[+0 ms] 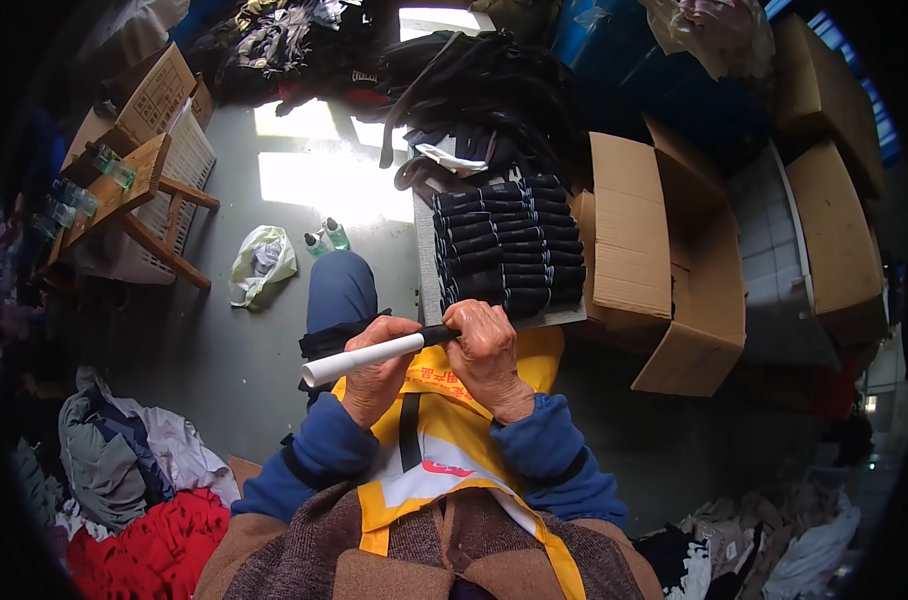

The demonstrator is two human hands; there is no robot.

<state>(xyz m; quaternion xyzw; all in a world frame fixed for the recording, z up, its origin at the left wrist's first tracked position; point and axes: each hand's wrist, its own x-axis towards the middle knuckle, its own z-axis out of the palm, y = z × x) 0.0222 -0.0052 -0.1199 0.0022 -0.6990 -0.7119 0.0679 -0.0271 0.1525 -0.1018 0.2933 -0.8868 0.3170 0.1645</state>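
Note:
A white tube (359, 360) lies slantwise above my lap, its open end to the left. My left hand (377, 372) is closed around it from below. At the tube's right end is a piece of black fabric (438, 335); my right hand (487, 358) is closed on it, fingers bent together. Whether the fabric is wrapped round the tube or pulled over it, I cannot tell. Just beyond my right hand, stacked rows of folded black fabric bundles (509, 245) with light blue marks sit on a grey table (427, 255). A loose heap of black straps (474, 85) lies farther back.
An open cardboard box (629, 225) stands right of the table. At left are a wooden stool (144, 185) with glass bottles and a white basket (187, 150). A plastic bag (264, 265) and small bottles (327, 235) sit on the floor. Clothes (159, 545) are piled at lower left.

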